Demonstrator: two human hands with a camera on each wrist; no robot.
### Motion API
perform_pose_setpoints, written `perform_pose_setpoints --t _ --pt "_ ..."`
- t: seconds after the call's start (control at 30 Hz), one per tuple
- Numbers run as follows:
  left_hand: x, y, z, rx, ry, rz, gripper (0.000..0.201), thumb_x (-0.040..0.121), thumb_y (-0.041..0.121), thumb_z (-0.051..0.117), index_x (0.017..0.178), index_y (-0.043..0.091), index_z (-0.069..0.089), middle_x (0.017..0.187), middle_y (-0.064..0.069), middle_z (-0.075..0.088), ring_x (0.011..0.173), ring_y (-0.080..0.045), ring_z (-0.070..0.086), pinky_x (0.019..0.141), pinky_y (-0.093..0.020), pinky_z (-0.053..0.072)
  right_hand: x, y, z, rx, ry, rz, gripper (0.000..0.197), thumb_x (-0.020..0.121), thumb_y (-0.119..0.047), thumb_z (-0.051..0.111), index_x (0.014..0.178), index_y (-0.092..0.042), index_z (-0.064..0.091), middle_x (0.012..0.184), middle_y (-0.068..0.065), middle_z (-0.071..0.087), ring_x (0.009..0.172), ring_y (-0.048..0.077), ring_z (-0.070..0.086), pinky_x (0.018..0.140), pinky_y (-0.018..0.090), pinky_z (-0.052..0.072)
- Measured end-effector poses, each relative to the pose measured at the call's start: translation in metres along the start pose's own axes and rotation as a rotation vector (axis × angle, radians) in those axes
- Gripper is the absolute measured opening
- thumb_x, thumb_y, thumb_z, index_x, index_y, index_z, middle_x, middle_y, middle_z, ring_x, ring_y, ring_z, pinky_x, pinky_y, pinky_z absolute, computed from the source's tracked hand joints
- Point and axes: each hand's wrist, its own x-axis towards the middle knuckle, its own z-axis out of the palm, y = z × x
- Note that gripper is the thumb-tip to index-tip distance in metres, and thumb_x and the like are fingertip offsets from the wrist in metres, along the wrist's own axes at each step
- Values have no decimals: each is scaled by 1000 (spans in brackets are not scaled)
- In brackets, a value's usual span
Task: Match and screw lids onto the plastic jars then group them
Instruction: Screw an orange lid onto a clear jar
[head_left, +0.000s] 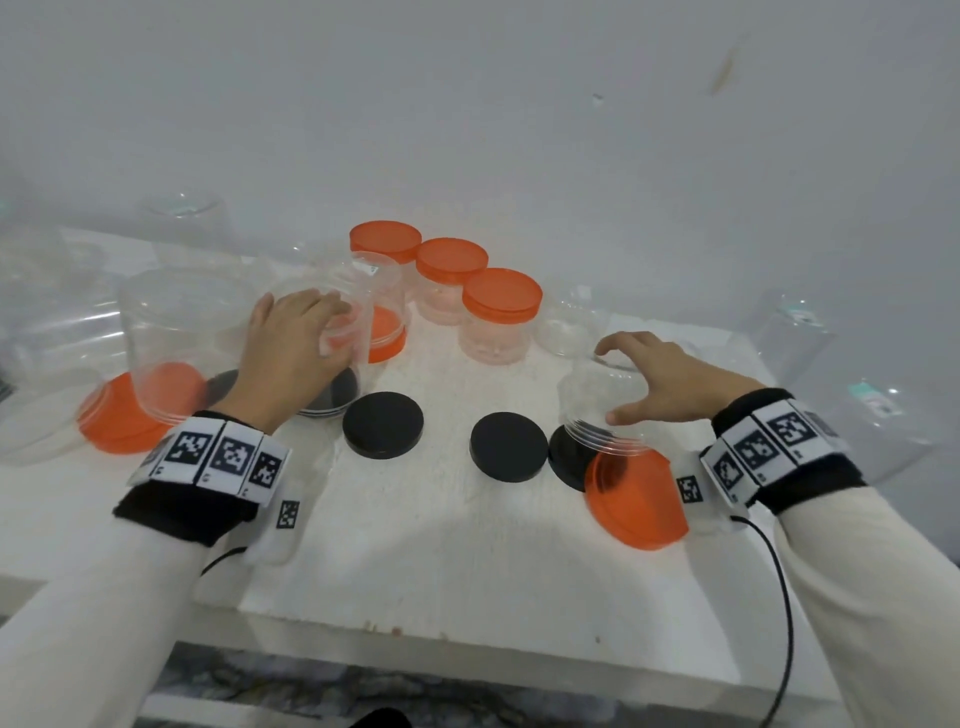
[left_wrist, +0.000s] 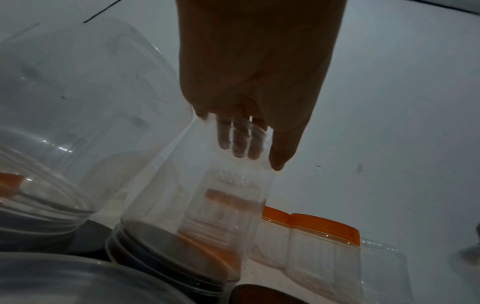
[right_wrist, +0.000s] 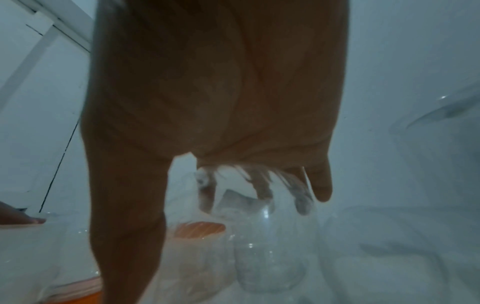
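My left hand (head_left: 306, 332) grips the base of an upturned clear jar (head_left: 343, 332), whose mouth sits on a black lid (head_left: 340, 395). In the left wrist view the fingers (left_wrist: 240, 144) show through the jar's wall (left_wrist: 207, 216), with the thumb outside it. My right hand (head_left: 623, 379) holds a second clear jar (head_left: 597, 410) by its base, fingers and thumb curled round it. That jar is tilted, its mouth down over an orange lid (head_left: 636, 499) and a black lid (head_left: 566, 462). Two loose black lids (head_left: 383, 424) (head_left: 509, 453) lie between my hands.
Three jars closed with orange lids (head_left: 452, 260) stand in a row at the back. Another upturned jar rests on an orange lid (head_left: 387, 338). A large upturned jar (head_left: 176, 322) sits on an orange lid (head_left: 119, 421) at the left. More clear jars (head_left: 852, 415) crowd both table (head_left: 415, 561) ends.
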Motion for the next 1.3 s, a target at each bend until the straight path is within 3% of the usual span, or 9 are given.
perform_pose_setpoints --t 0.2,0.4,0.5,0.6,0.73,0.8,0.97,1.1,1.3 --pt "3 4 -8 -5 -55 -27 41 85 26 64 124 13 57 136 -7 51 130 -26 39 112 -47 11 3 -2 -4 54 5 36 90 66 -33 81 134 -37 24 128 9 42 118 25 28 91 41 34" --pt "7 31 -21 43 -88 -24 44 86 34 62 125 14 55 139 -6 45 134 -23 33 112 -55 2 -10 0 -16 99 144 -46 105 58 -16 83 140 -42 21 118 6 31 111 25 27 89 38 36" --pt "-6 71 -17 -93 -43 194 33 85 32 64 112 14 62 121 -5 57 119 -24 47 109 -50 22 -25 7 -27 125 259 -79 106 58 -14 83 140 -44 23 117 3 22 108 21 25 87 34 33" --pt "-26 126 -2 -295 -281 512 34 84 33 65 113 15 61 118 -1 59 113 -20 50 100 -33 37 -40 12 -33 163 444 -81 105 55 -14 86 139 -37 28 125 8 20 112 22 23 90 33 33" --pt "-39 188 30 -374 -623 871 50 79 27 73 123 11 56 131 -5 52 120 -20 46 100 -27 35 -54 20 -28 215 608 -100 102 53 -7 86 135 -11 25 126 8 19 119 28 29 99 42 40" --pt "-38 209 46 -284 -700 941 62 78 29 74 132 13 49 144 -5 39 130 -22 36 103 -25 25 -61 23 -24 247 622 -96 102 54 -7 86 134 -6 23 124 3 17 113 20 33 97 35 41" --pt "-31 235 76 -45 -791 927 88 71 45 76 143 26 29 156 -5 8 140 -25 12 114 -34 14 -78 29 -11 304 676 -91 102 55 -14 88 137 -13 27 135 10 24 107 13 38 87 12 31" --pt "-29 240 84 21 -828 888 91 71 47 75 145 27 26 155 -7 9 139 -29 12 114 -41 21 -85 33 -4 344 732 -63 99 55 -16 88 133 -6 28 131 9 29 114 12 34 91 12 29" --pt "-25 233 79 39 -812 835 89 68 53 74 142 32 29 151 -6 20 131 -26 21 106 -41 29 -87 30 1 400 774 25 101 54 -28 90 132 -8 29 131 4 36 118 13 37 91 14 28"
